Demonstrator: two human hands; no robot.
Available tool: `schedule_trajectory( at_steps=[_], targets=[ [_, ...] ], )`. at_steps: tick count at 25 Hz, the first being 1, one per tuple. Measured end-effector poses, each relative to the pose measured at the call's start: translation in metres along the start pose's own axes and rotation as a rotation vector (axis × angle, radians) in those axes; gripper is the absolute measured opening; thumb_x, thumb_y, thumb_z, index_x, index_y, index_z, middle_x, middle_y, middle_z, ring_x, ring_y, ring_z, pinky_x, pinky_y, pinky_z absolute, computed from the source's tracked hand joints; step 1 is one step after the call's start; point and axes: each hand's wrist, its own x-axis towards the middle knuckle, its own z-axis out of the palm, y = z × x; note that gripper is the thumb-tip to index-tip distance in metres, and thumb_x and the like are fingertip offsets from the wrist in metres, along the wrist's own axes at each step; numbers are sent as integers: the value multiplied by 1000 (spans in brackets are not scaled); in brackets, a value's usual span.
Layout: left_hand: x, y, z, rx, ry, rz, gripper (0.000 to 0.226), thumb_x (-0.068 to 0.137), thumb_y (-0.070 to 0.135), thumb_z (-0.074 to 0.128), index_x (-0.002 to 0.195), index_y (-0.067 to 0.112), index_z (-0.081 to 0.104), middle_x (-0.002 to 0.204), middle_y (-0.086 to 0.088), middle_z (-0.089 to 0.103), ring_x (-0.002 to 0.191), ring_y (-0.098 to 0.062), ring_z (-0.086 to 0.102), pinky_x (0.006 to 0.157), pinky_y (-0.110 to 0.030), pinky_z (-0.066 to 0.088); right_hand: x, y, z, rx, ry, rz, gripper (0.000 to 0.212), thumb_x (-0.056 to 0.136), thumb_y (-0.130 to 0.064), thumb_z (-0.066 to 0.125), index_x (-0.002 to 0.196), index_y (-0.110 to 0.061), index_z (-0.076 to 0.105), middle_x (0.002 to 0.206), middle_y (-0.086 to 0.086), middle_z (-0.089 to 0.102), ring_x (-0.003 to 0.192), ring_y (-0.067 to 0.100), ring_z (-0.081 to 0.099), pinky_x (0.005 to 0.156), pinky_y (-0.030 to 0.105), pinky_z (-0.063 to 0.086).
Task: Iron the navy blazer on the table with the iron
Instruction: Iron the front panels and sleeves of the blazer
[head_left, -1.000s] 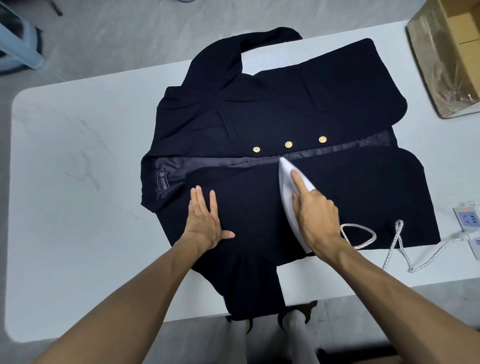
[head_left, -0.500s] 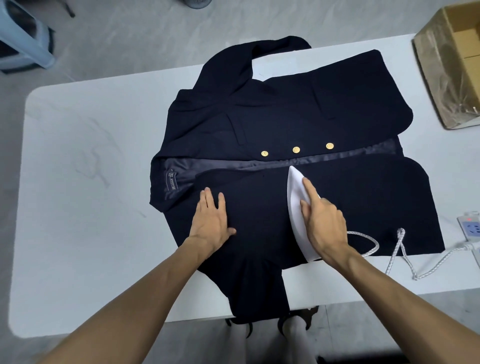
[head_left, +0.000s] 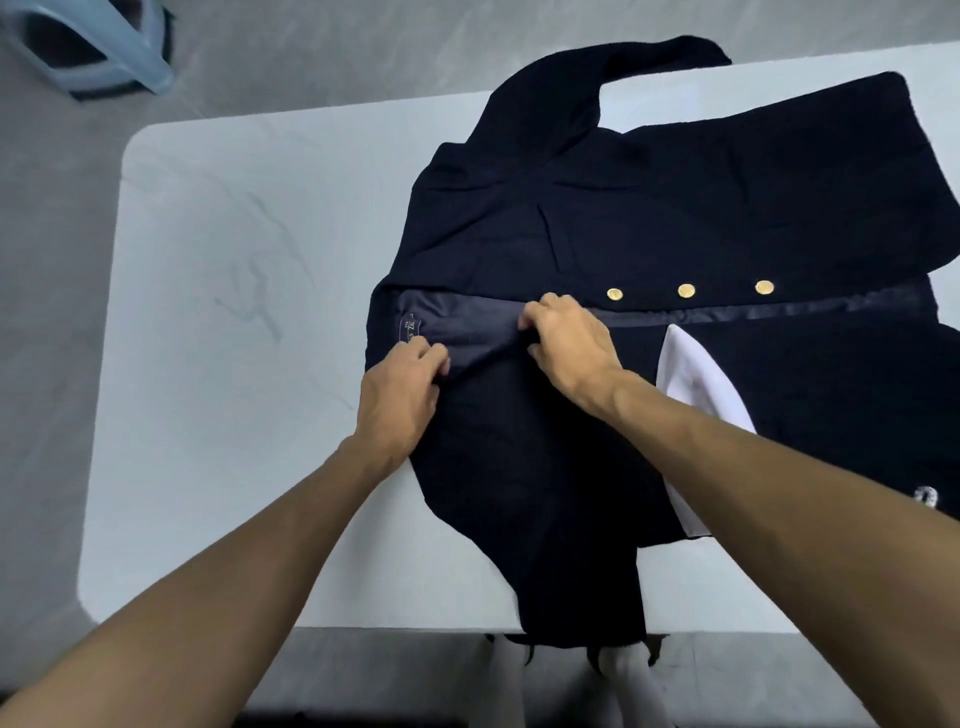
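The navy blazer (head_left: 675, 208) lies spread on the white table (head_left: 234, 364), its front open, three gold buttons in a row and the grey lining showing. My left hand (head_left: 400, 395) pinches the near lapel edge by the neck label. A little to the right, my right hand (head_left: 566, 343) grips the same lapel edge. The white iron (head_left: 696, 384) rests on the near front panel, right of my right forearm, with no hand on it. One sleeve hangs over the table's near edge.
A light blue plastic stool (head_left: 104, 57) stands on the floor at the far left. A bit of the iron's braided cord (head_left: 927, 496) shows at the right edge. Grey floor surrounds the table.
My right hand let go of the iron and moved left to the lapel. My left hand lifted off the front panel and took the lapel edge. The view shifted left.
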Motion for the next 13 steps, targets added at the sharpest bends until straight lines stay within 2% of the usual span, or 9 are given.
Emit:
schedule_trajectory(
  at_steps=[2, 3, 5, 7, 9, 10, 11, 13],
  targets=[
    [-5, -5, 5, 71, -67, 112, 25, 81, -3, 59, 99, 14, 60, 96, -4, 56, 81, -25, 53, 62, -37, 47, -5, 5, 9, -92, 43, -98, 28, 82, 4, 56, 102, -15, 59, 98, 3, 56, 93, 26, 53, 64, 34, 35],
    [-9, -7, 10, 114, -150, 146, 26, 84, 1, 58, 105, 15, 60, 101, -4, 56, 85, -25, 54, 70, -38, 47, -13, 8, 16, -128, 49, -158, 28, 79, 6, 57, 99, -14, 58, 95, 3, 54, 89, 26, 52, 61, 33, 31],
    [-18, -11, 18, 149, -302, 149, 31, 88, 14, 57, 118, 19, 60, 115, -1, 55, 102, -22, 52, 89, -32, 39, -33, 13, 29, -136, -15, -195, 32, 77, 5, 58, 103, -15, 57, 99, 3, 52, 91, 25, 51, 65, 33, 32],
    [-24, -7, 20, 48, -268, 95, 35, 88, 22, 58, 122, 17, 61, 121, -2, 55, 110, -23, 51, 97, -32, 35, -44, 17, 38, -117, -84, -112, 36, 80, -1, 57, 113, -16, 56, 105, 2, 52, 97, 25, 49, 76, 32, 36],
    [-25, -1, 23, 27, -126, 125, 43, 91, 27, 60, 132, 13, 57, 133, -9, 52, 122, -29, 49, 104, -36, 36, -48, 15, 42, -105, -29, -52, 36, 84, -9, 57, 119, -13, 56, 110, 5, 53, 99, 26, 49, 83, 34, 38],
    [-23, 5, 26, 53, -127, 148, 53, 95, 33, 58, 143, 14, 47, 146, -14, 43, 134, -32, 41, 111, -40, 34, -48, 13, 42, -100, -17, -22, 38, 86, -14, 57, 124, -13, 55, 115, 6, 52, 101, 26, 48, 84, 35, 38],
    [-21, 10, 31, 113, -203, 182, 64, 99, 42, 51, 154, 17, 31, 158, -17, 26, 145, -34, 26, 118, -43, 25, -48, 10, 39, -88, -25, -5, 42, 88, -18, 56, 130, -13, 51, 121, 6, 49, 104, 26, 47, 87, 35, 39],
    [-20, 17, 45, 281, -367, 207, 75, 101, 57, 33, 159, 24, -1, 165, -16, -7, 152, -34, -3, 123, -47, 8, -54, 10, 29, -105, -54, -24, 46, 89, -21, 55, 134, -15, 49, 127, 4, 46, 109, 25, 45, 91, 35, 37]
  ],
)
